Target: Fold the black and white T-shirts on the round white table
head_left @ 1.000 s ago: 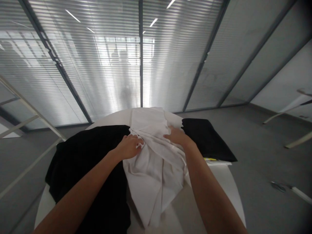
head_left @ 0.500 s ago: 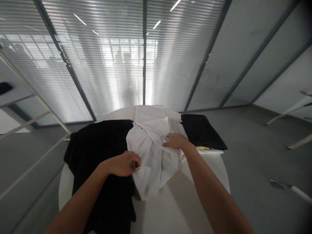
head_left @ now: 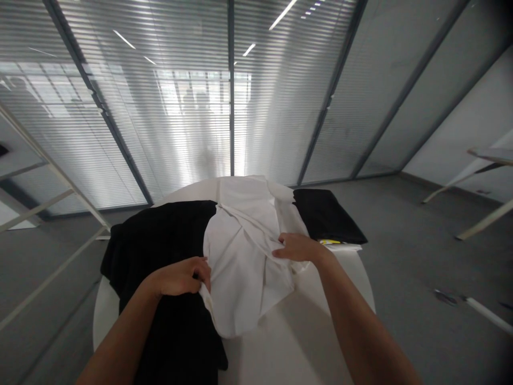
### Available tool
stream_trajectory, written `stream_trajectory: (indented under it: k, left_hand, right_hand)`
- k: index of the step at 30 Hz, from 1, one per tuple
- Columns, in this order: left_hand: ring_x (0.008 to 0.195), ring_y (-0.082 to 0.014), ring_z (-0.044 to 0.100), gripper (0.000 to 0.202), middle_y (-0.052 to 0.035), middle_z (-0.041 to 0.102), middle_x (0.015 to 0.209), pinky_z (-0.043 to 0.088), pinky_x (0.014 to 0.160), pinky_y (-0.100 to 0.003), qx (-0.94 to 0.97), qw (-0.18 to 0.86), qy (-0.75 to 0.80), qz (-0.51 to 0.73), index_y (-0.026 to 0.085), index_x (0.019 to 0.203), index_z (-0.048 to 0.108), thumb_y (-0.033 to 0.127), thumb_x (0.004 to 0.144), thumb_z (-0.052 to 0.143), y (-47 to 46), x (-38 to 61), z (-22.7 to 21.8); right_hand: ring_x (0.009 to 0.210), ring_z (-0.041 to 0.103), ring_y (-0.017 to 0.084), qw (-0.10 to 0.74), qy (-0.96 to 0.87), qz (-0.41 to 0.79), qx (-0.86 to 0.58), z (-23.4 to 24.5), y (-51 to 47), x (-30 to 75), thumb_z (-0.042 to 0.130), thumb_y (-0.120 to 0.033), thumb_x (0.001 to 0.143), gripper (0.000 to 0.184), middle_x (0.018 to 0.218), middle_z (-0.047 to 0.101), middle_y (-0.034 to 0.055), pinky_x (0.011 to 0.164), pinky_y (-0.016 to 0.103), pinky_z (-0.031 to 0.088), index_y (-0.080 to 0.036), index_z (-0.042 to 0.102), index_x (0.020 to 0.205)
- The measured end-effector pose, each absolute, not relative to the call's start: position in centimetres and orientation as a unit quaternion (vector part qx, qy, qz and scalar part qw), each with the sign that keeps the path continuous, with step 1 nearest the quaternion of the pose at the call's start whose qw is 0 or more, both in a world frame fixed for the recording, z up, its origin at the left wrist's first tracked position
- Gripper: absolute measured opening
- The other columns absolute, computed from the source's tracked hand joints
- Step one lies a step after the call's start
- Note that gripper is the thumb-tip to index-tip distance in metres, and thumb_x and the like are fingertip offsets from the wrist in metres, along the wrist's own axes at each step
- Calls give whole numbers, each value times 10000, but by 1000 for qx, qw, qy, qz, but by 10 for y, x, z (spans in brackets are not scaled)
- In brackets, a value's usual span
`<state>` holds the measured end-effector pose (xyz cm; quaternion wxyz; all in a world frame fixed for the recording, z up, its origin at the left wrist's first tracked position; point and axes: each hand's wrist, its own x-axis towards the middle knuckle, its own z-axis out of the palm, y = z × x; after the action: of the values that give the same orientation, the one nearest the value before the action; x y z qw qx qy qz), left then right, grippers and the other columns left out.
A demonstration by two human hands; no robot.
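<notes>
A crumpled white cloth garment (head_left: 240, 267) lies across the middle of the round table, creased in long folds. At its near left edge my left hand (head_left: 182, 276) is closed, pinching the hem between thumb and fingers and lifting it slightly. My right hand (head_left: 298, 248) is on the right side of the garment, its thumb and fingers closing on a fold. A large black cloth (head_left: 160, 240) is under my left hand and forearm, spread over the table's left side. The exact kind of white garment cannot be made out.
A folded black cloth (head_left: 328, 214) rests on a white packet with a yellow mark (head_left: 331, 242) at the table's right edge. The white table (head_left: 272, 353) stands before a glass partition with blinds (head_left: 192, 133). A pale metal frame (head_left: 52, 166) rises at left.
My left hand has moved left, drawing the hem outward so the near part of the white garment lies wider and smoother. My right hand stays at about the same part of the cloth.
</notes>
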<state>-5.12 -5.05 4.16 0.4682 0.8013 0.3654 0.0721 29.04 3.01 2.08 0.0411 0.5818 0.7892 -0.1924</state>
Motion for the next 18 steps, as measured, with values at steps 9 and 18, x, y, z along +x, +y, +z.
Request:
stream_trajectory:
  k: [9,18]
  left_hand:
    - [677,-196,628,387,-29,610,497,488,755,-309,712,562,397,139,158,1000,766,369,800,510,-47,-67,29]
    - [599,-116,544,465,11,601,642,453,623,-237,691,377,521,331,173,1261,617,441,918,451,-42,-34,18]
  right_hand:
    - [766,569,182,-104,790,-228,560,41,17,279,565,-387,845,185,871,660,43,669,277,365,-204,583,862]
    - [968,602,180,-254,752,-470,386,47,-14,229,570,-316,850,263,1057,657,37,829,282,465,-220,644,1083]
